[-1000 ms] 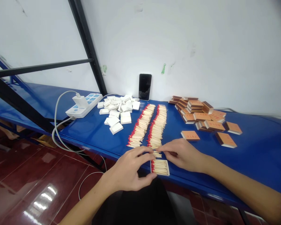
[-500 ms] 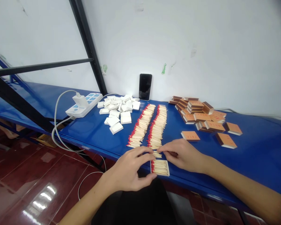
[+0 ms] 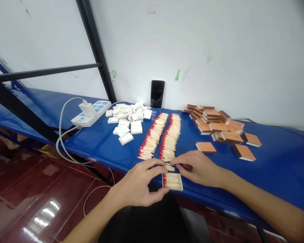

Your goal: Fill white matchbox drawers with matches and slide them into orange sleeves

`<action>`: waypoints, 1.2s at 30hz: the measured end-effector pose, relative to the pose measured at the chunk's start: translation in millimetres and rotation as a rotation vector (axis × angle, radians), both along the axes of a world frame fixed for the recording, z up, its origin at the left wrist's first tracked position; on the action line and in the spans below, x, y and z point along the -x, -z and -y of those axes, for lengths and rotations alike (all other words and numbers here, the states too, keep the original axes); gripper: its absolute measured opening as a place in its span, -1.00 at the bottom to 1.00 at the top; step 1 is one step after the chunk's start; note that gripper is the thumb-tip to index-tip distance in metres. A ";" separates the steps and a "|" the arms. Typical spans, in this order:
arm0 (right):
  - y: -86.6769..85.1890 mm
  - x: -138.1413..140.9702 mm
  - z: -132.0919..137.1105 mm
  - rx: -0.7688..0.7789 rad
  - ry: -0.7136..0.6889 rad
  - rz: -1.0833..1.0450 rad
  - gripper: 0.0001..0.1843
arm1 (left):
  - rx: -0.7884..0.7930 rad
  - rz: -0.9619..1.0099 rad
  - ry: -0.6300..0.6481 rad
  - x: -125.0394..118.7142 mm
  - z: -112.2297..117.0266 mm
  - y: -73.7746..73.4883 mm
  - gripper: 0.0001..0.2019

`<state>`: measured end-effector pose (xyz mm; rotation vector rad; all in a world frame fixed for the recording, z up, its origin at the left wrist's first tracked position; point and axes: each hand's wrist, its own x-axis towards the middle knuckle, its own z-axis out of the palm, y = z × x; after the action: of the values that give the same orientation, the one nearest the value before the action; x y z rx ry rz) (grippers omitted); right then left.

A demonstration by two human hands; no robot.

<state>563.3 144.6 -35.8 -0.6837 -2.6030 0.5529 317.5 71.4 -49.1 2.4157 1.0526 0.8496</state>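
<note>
Both hands are closed in a fingertip pinch on one small bundle (image 3: 170, 167) of matches: left hand (image 3: 139, 184) at its 9 o'clock end, right hand (image 3: 197, 167) at its 3 o'clock end. The left thumb also rests on the near corner of the tray (image 3: 172, 181).

The bundle sits just above the tray, at its 12 o'clock edge. The tray is part-filled and lies at the near edge of the table (image 3: 281, 148).

Judgement: the step in hand is loading the tray. The next move calls for keeping the heads aligned to 9 o'clock and setting the bundle flat.

- 12 o'clock: two match rows (image 3: 162, 136), then a phone (image 3: 157, 94).
- 10 o'clock: white trays (image 3: 128, 119) and a power strip (image 3: 91, 113).
- 2 o'clock: brown sleeves (image 3: 218, 125).
</note>
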 end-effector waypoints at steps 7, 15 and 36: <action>1.3 0.5 -1.5 -0.022 -0.006 -0.009 -0.74 | 0.004 -0.004 0.000 0.2 0.8 0.5 -0.67; 0.1 0.4 -0.6 0.018 -0.004 0.017 -0.79 | -0.005 0.006 0.006 0.4 0.3 1.2 -0.66; -5.2 -0.9 1.1 0.037 -0.012 0.050 -0.74 | 0.036 0.029 0.047 7.0 1.0 -5.2 -0.68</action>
<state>564.2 143.5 -30.6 -0.7035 -2.6504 0.5968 310.5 70.3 -44.0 2.3813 0.9882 0.8406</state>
